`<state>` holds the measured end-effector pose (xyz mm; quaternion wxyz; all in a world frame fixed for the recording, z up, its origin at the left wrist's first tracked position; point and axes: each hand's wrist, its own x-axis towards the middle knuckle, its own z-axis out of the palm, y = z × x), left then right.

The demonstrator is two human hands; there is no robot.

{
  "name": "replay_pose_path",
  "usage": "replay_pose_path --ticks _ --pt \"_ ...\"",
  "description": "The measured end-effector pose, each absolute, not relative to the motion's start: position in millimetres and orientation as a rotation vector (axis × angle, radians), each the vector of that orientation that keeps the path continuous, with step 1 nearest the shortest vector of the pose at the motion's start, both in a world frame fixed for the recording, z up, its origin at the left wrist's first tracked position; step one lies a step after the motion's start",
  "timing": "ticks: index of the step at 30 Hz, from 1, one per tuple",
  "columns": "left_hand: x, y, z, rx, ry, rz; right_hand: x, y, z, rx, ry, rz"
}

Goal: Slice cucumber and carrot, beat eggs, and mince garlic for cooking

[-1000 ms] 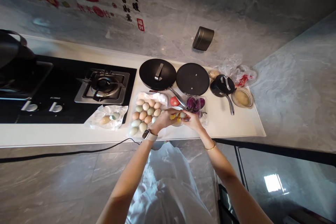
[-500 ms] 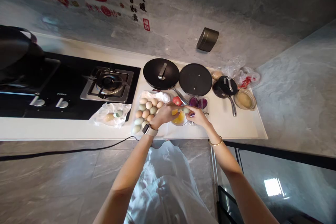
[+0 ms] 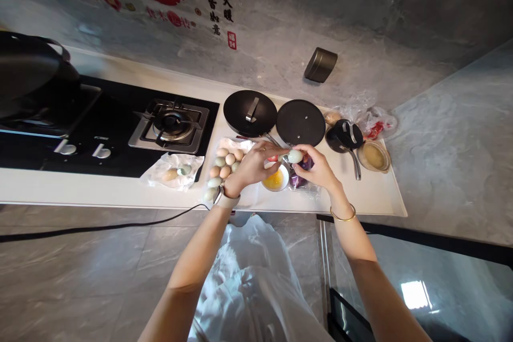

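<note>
My right hand [image 3: 318, 168] holds a pale green egg [image 3: 295, 156] between thumb and fingers, raised above the counter. Close by on the left is my left hand [image 3: 256, 164], its fingers stretched towards the egg and its thumb apart. Whether its fingertips touch the shell I cannot tell. Below the hands sits a white bowl [image 3: 286, 175] with yellow egg yolk [image 3: 274, 180] in it. Several brown and pale green eggs [image 3: 225, 172] lie left of my left hand, partly covered by it. A red tomato [image 3: 273, 158] shows only partly behind my fingers.
Purple vegetables in clear plastic [image 3: 297, 180] lie right of the bowl. Behind stand a black wok [image 3: 244, 112], a round black pan [image 3: 300, 123] and a small lidded pot [image 3: 340, 136]. A gas burner [image 3: 173, 123] and eggshells on crumpled plastic [image 3: 176, 171] are leftward.
The egg has risen and shifted right in my right hand, away from above the bowl. My left hand has moved slightly up, and more of the bowl shows. The view has shifted slightly.
</note>
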<state>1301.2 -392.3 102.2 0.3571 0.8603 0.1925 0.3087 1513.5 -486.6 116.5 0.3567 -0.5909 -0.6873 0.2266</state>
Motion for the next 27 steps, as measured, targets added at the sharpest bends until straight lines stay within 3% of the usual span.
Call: replay_pose_path --ticks 5,14,18,22,27 --pt "1300.3 -392.9 111.0 2.216 0.470 0.799 1514.6 -491.6 125.8 -1.521 -1.779 0.587" --pt "1310.1 -404.4 38.7 1.834 0.569 0.633 1515.6 -491.3 65.8 -1.607 -1.700 0.750" --pt "1302.8 -403.6 27.7 1.671 0.636 0.738 1499.6 -473.5 56.6 -1.563 -1.647 0.726" --pt "1257.0 -393.3 35.3 1.550 0.775 0.940 1442.8 -434.2 60.9 -1.400 -1.577 0.752" --pt "1141.5 -383.5 24.0 1.533 1.139 1.125 1318.7 -378.4 39.8 -1.131 -1.552 1.049"
